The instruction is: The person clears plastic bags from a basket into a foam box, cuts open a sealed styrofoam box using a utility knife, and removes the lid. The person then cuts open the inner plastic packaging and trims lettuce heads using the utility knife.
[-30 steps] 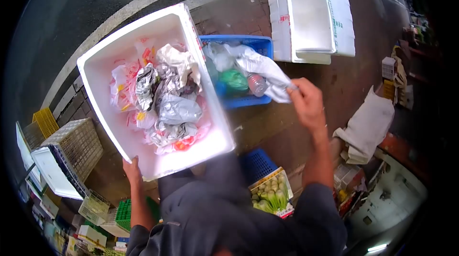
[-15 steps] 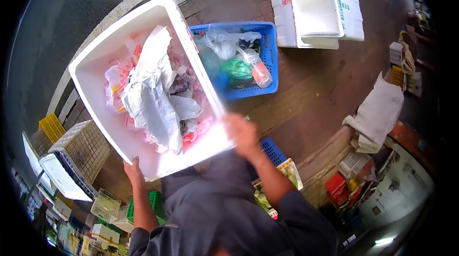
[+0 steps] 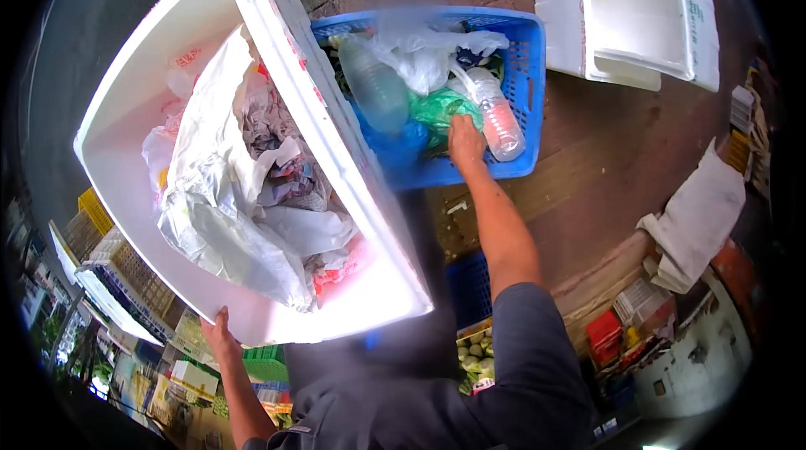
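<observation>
A large white foam box [image 3: 369,303] is tilted up in front of me. Crumpled white paper [image 3: 210,173], newspaper and pinkish plastic bags lie in it. My left hand [image 3: 220,337] grips its near left corner, with the fingers partly behind the wall. Right of the box stands a blue plastic basket [image 3: 536,72]. My right hand [image 3: 467,143] reaches into it, fingers closed on a green plastic bag [image 3: 438,107]. Beside that hand lies a clear plastic bottle [image 3: 501,118], with white plastic bags [image 3: 420,60] behind it.
Stacked white foam boxes [image 3: 638,5] stand at the upper right. A pale cloth sack [image 3: 701,211] and a red container [image 3: 603,332] are farther right. Plastic crates [image 3: 134,269] are piled on the left. A blue crate [image 3: 470,286] and a box of vegetables [image 3: 477,353] sit by my right side.
My right hand has left the foam box's right edge and moved forward into the blue basket, onto the green bag. The foam box now tilts more steeply, still in my left hand.
</observation>
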Tool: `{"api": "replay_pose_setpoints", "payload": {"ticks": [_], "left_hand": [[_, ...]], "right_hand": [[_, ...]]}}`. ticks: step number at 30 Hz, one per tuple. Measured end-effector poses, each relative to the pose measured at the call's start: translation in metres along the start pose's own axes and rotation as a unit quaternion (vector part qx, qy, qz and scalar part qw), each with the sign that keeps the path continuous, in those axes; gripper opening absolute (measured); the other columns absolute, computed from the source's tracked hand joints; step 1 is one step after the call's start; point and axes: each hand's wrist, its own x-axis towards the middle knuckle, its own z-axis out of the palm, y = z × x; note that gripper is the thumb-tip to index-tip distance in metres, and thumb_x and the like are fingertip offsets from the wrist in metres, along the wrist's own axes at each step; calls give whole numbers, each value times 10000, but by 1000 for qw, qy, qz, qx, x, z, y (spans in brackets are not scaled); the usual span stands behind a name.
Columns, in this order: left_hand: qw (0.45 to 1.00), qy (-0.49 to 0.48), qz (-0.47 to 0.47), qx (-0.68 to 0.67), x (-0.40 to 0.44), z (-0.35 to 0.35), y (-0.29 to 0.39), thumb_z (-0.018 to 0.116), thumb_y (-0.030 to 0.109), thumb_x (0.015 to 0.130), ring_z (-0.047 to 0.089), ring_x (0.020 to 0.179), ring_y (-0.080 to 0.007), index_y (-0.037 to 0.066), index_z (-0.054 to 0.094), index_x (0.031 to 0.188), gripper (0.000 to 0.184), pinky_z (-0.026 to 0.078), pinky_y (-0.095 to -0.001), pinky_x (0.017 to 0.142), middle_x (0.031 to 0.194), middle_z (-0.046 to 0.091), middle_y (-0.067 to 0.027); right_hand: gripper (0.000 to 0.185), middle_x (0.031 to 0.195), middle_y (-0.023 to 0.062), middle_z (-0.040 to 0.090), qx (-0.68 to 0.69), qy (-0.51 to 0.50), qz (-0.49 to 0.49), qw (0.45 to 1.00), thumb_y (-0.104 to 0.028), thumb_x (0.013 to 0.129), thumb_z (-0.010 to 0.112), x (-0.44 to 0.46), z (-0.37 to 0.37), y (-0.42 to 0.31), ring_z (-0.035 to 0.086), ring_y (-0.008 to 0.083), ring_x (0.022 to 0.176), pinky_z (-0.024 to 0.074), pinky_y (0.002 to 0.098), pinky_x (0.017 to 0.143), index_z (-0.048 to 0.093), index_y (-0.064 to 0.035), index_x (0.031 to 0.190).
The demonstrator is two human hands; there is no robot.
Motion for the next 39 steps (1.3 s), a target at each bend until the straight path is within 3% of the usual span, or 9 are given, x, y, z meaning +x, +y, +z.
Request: {"api": "replay_pose_setpoints", "payload": {"ticks": [8, 13, 18, 22, 26, 31, 34, 37, 39], "left_hand": [[1000, 14, -17, -12, -6, 8, 11, 657, 90, 862, 571, 994, -183, -22, 508, 1289, 466, 452, -331, 907, 1103, 610, -83], [999, 9, -11, -29, -10, 10, 14, 649, 69, 859, 574, 998, -192, -26, 504, 1291, 465, 450, -337, 920, 1125, 606, -95], [999, -10, 5, -48, -11, 9, 21, 639, 54, 860, 576, 1001, -193, -30, 502, 1290, 459, 453, -336, 919, 1127, 604, -96], [999, -16, 6, -40, -11, 4, 18, 633, 50, 858, 577, 1006, -194, -36, 502, 1294, 463, 457, -341, 912, 1137, 604, -102], [1000, -22, 5, -21, -10, 7, 21, 621, 53, 860, 583, 1011, -209, -50, 496, 1305, 473, 458, -344, 918, 1147, 606, -119], [999, -32, 29, -13, -2, 5, 13, 612, 54, 859, 593, 1003, -217, -62, 494, 1308, 479, 464, -348, 919, 1141, 610, -129], [998, -28, 26, -46, -3, 8, 13, 616, 49, 858, 591, 1002, -214, -62, 493, 1306, 478, 463, -342, 919, 1138, 610, -128], [999, -20, 5, -33, -1, 5, 9, 626, 43, 861, 590, 1010, -212, -58, 491, 1309, 479, 468, -344, 915, 1143, 607, -126], [999, -14, 12, -32, 3, 4, 1, 645, 62, 860, 590, 1034, -223, -49, 478, 1321, 503, 471, -359, 922, 1163, 601, -132]], "right_hand": [[201, 903, 237, 664, 128, -42, -64, 989, -222, 945, 604, -3, -22, 30, 634, 459, 858, 493, 542, 753, 589, -24, 918], [197, 809, 188, 654, 293, -138, 18, 946, -201, 942, 614, -29, -47, 33, 661, 328, 743, 533, 465, 705, 598, -6, 916], [131, 697, -22, 464, 618, -200, 148, 746, -166, 994, 590, -64, -112, -23, 511, 103, 540, 607, 399, 700, 557, -52, 938], [67, 724, 8, 493, 783, -144, 139, 588, -109, 988, 573, -100, -160, -45, 478, 93, 538, 607, 457, 773, 549, -48, 971], [46, 726, 19, 524, 822, -89, 32, 561, -89, 989, 561, -131, -253, -80, 462, 105, 513, 597, 481, 801, 548, -46, 983], [311, 867, 111, 638, 350, 29, 75, 933, -109, 947, 610, -73, -215, 40, 608, 233, 606, 565, 433, 774, 569, -2, 1236], [459, 942, 195, 643, 47, 105, 9, 993, -130, 904, 649, -78, -179, 56, 653, 371, 762, 529, 468, 795, 533, -1, 1329], [500, 1036, 253, 628, 129, 46, 139, 981, -165, 865, 690, -74, -146, 27, 630, 454, 918, 512, 496, 832, 545, -21, 1322], [513, 1072, 247, 635, 83, 103, 25, 991, -179, 861, 696, -61, -115, 17, 632, 455, 974, 514, 502, 834, 549, -38, 1332]]}}
